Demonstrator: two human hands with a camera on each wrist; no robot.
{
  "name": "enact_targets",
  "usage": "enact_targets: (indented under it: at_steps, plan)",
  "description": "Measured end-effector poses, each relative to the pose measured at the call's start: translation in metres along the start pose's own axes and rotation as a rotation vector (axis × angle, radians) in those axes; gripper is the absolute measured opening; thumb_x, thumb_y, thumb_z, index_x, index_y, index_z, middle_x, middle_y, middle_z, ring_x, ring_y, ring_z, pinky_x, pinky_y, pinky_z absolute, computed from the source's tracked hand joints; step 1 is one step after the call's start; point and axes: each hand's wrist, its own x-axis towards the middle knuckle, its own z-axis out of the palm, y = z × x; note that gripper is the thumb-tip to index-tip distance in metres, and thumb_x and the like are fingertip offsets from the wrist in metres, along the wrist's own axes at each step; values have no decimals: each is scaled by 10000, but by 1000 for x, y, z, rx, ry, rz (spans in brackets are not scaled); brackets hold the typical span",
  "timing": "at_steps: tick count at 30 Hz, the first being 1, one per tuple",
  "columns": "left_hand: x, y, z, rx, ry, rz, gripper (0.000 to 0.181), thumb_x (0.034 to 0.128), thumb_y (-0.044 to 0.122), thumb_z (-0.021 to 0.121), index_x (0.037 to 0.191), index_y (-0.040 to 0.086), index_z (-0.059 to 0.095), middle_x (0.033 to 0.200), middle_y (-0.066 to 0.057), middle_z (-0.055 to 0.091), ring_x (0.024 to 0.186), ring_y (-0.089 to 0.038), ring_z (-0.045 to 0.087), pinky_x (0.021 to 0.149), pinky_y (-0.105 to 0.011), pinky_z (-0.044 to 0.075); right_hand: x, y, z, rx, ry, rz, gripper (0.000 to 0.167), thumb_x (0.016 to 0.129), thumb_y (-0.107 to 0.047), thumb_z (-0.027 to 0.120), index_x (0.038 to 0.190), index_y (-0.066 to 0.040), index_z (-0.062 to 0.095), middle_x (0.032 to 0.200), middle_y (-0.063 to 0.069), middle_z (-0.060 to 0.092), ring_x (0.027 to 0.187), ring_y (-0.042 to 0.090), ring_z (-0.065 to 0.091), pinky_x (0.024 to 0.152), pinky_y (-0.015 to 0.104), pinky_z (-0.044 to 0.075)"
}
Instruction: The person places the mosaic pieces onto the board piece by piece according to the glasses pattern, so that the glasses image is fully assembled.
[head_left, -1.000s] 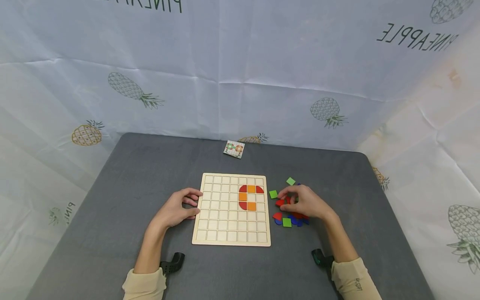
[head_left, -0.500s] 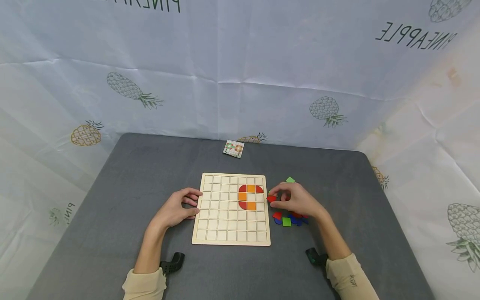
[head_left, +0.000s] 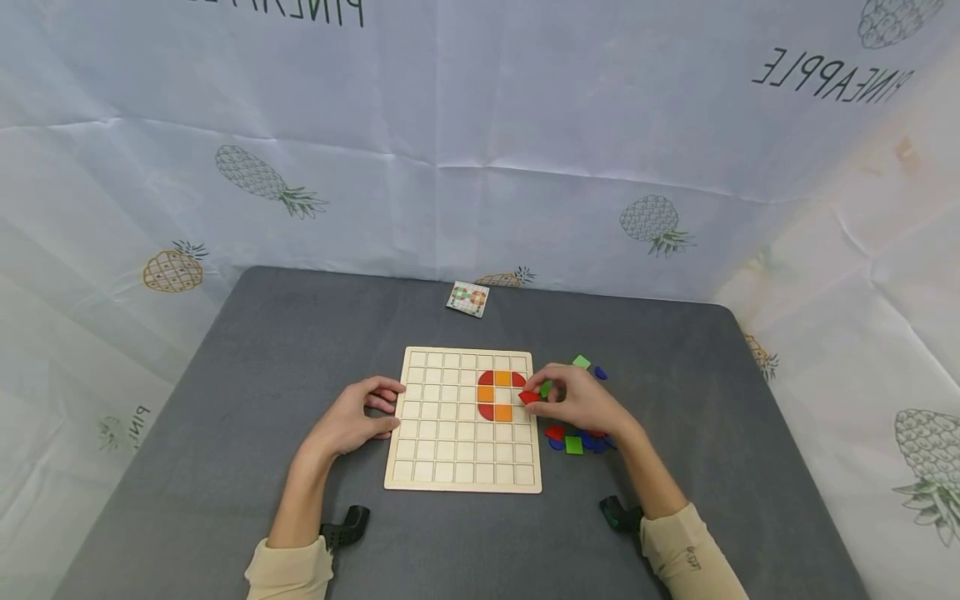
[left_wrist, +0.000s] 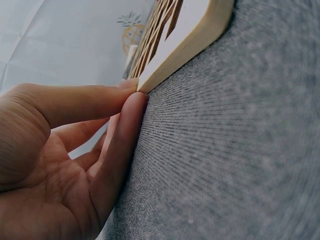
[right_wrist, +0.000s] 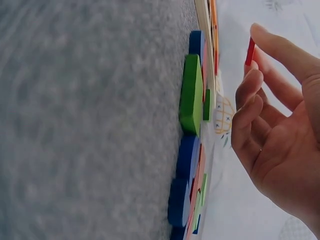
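Observation:
A pale wooden grid board [head_left: 442, 450] lies flat on the grey table. On it sit red quarter-circle tiles [head_left: 486, 412] and orange square tiles [head_left: 502, 413]. My left hand [head_left: 351, 419] holds the board's left edge; in the left wrist view the thumb and a finger meet at that edge. My right hand [head_left: 581, 400] pinches a red tile [head_left: 528, 397] between thumb and fingertips, over the board's right edge. This tile shows edge-on in the right wrist view, lifted clear of the table. Its full outline is partly hidden by the fingers.
Right of the board lie loose tiles: a green square [head_left: 573, 445], a red piece [head_left: 555, 432], several blue pieces [head_left: 592, 442], another green square [head_left: 581, 361]. A small pattern card [head_left: 468, 299] lies near the far edge. A pineapple-print cloth [head_left: 480, 208] hangs behind.
My right hand has picked the red tile out of the pile and moved left with it to the board's right edge. The left hand has stayed in place.

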Motion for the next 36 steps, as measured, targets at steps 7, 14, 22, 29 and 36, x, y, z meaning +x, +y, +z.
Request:
enact_targets:
  at_steps: [7,14,22,29,36]
  plan:
    - [0,1,1,-6,-5,3,493,930,-75,773,1400,-26,632,1280,-244,595,1081,-293,633,739,-334,672,3,-5,4,-43,-31,25,232,935,-288,879,1115,-174,786,1013,10,727,625,118,566,549,245,475]
    - [0,1,0,-8,-6,1,494,930,-72,775,1400,-24,631,1284,-242,595,1080,-292,633,738,-335,671,5,-12,5,-154,-67,52,246,911,-328,895,1057,-182,760,932,-54,723,600,104,553,545,236,462]
    - [0,0,1,-13,-7,10,495,925,-71,779,1395,-28,633,1280,-243,594,1077,-294,631,731,-338,672,10,-17,3,-127,-91,56,185,926,-205,880,1038,-135,751,937,-4,735,626,97,599,583,229,522]
    - [1,0,0,-9,-9,10,494,929,-69,776,1399,-26,632,1279,-243,596,1071,-281,629,732,-331,670,12,-16,0,-104,-153,14,83,961,-143,837,1018,-152,778,882,-15,760,609,66,603,589,226,529]
    - [1,-1,0,-8,-7,3,499,933,-67,776,1407,-24,628,1283,-245,589,1073,-289,627,733,-337,672,15,-16,-1,-111,-188,-56,77,970,-76,808,1000,-147,812,979,27,788,645,54,615,625,229,561]
